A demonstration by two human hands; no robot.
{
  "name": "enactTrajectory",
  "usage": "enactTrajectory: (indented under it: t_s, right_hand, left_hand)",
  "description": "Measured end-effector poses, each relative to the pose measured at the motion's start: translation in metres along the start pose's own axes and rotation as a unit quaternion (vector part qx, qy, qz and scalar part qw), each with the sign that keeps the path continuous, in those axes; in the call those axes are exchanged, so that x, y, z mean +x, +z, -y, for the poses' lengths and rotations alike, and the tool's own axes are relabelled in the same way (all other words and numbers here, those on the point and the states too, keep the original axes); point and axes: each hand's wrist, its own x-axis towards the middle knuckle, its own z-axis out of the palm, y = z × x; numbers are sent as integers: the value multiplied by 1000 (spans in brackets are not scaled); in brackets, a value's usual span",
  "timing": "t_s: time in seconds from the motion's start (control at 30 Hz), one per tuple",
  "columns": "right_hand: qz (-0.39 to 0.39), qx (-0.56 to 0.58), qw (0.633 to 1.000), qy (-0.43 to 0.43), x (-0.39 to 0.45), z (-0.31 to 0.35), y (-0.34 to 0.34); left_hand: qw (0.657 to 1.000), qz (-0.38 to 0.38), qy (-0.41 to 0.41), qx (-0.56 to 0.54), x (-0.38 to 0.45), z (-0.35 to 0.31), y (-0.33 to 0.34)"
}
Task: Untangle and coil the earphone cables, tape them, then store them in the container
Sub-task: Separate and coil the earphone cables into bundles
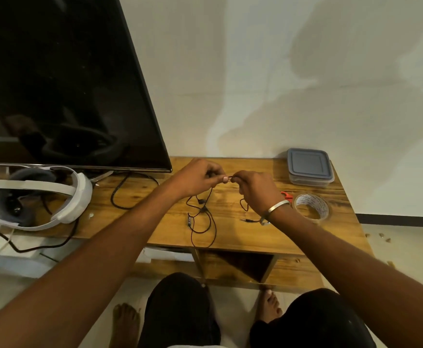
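Observation:
A thin black earphone cable (206,223) hangs in loose loops from both my hands down onto the wooden table (230,237). My left hand (196,177) pinches the cable at its fingertips. My right hand (255,190), with a metal bangle on its wrist, pinches the same cable just beside it, the fingertips nearly touching. The jack plug (246,220) lies on the table under my right wrist. A roll of clear tape (311,205) sits to the right. A lidded grey plastic container (309,170) stands at the back right corner.
A large dark TV screen (62,84) fills the left. A white headset (37,197) with its cords lies on the table's left part. A black cable (130,189) loops under the TV. A red-handled tool (287,195) peeks out behind my right hand. My knees and bare feet are below.

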Motion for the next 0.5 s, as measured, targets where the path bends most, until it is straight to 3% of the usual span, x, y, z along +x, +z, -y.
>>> enactTrajectory:
  t_s: [0.27, 0.5]
  right_hand:
    - [-48, 1, 998, 48, -7, -21, -7]
    - [-16, 2, 995, 100, -14, -28, -8]
  left_hand:
    - [1000, 1, -14, 10, 0, 12, -3]
    - [1000, -10, -21, -12, 0, 17, -2]
